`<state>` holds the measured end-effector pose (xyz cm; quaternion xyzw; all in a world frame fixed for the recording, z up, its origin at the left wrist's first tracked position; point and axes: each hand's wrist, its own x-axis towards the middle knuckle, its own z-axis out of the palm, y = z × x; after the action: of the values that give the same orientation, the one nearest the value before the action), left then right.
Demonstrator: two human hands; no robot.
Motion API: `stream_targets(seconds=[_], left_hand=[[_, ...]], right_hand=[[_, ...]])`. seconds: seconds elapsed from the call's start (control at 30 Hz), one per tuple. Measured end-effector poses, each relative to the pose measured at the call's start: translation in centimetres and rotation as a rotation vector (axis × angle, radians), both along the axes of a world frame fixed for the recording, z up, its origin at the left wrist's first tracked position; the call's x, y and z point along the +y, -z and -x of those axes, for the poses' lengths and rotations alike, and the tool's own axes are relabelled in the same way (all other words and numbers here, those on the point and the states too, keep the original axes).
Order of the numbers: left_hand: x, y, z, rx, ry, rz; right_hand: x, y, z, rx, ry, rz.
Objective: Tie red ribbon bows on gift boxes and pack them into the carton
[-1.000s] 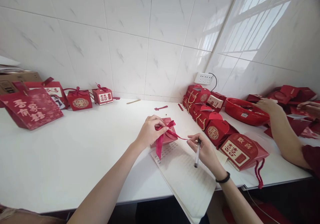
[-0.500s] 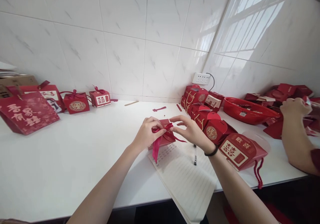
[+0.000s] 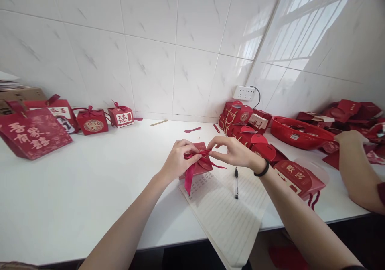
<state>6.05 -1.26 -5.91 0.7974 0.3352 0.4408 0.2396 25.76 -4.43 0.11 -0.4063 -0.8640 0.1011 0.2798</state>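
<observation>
A small red gift box [image 3: 199, 169] rests on the top of an open lined notebook [image 3: 231, 218]. Across its top runs a dark pink ribbon [image 3: 189, 179] shaped into a bow, one tail hanging over the front and another lying to the right. My left hand [image 3: 183, 157] pinches the bow's left side between thumb and fingers. With thumb and forefinger, my right hand [image 3: 230, 151], a black band at its wrist, grips the ribbon's right loop. A black-capped clear pen [image 3: 236, 183] lies on the notebook just below my right hand.
Finished-looking red boxes [image 3: 92, 121] stand at the left by the wall. On the right are a row of red boxes [image 3: 240, 115], a red basin [image 3: 296, 135] and a box with rope handles [image 3: 300, 177]. A co-worker's arm [image 3: 356, 165] reaches in beside the basin. A power strip [image 3: 244, 93] sits against the wall.
My right hand has closed on the ribbon's right loop and drawn it slightly right. My left hand keeps its pinch. The co-worker's hand has moved lower, toward the basin's rim.
</observation>
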Motion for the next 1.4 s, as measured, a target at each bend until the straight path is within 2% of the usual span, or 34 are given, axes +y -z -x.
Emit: stream_targets(seconds=[0.17,0.53,0.73,0.97,1.17,1.4], left_hand=[[0.3,0.2,0.0,0.009,0.013,0.004],[0.1,0.1,0.0,0.029,0.051,0.029],[0.3,0.0,-0.1,0.060,0.052,0.048],[0.2,0.1,-0.1,0.106,0.044,0.022],[0.4,0.2,-0.1,0.109,0.043,0.026],[0.4,0.4,-0.1,0.075,0.039,0.040]], right_hand=[[0.1,-0.5,-0.4,-0.049,-0.034,0.036],[0.4,0.3,-0.3,-0.033,-0.035,0.088],[0.8,0.4,-0.2,-0.007,-0.079,0.261],[0.9,1.0,0.9,-0.035,-0.012,0.219],[1.7,1.6,0.8,0.032,0.068,0.218],[1.1,1.1,-0.9,0.019,0.000,0.236]])
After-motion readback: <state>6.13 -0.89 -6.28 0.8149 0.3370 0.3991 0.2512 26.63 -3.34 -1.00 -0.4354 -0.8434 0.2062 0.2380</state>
